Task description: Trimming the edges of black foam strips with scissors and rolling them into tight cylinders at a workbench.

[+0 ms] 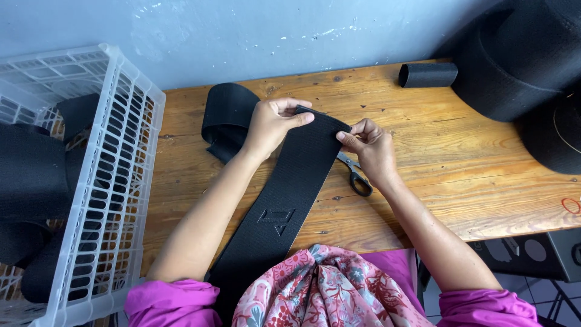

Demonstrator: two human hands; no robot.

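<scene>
A wide black elastic band (284, 194) is running from the person's lap up across the wooden table (460, 169). The left hand (272, 124) is pinching the band's far end, thumb on top; the right hand (372, 151) is gripping the opposite edge between fingertips — both closed on it. Black-handled scissors (357, 175) are lying just under the right hand. Farther off, a folded black strip (229, 118) is sitting by the wall, a white plastic crate (115, 181) standing at left

Crate (115, 181) sits left of counter (423, 181) w/ folded straps (30, 175) in it. Band (284, 194) runs across counter's middle; scissors (356, 175) just right of it, big roll (520, 54) at far right corner.
</scene>
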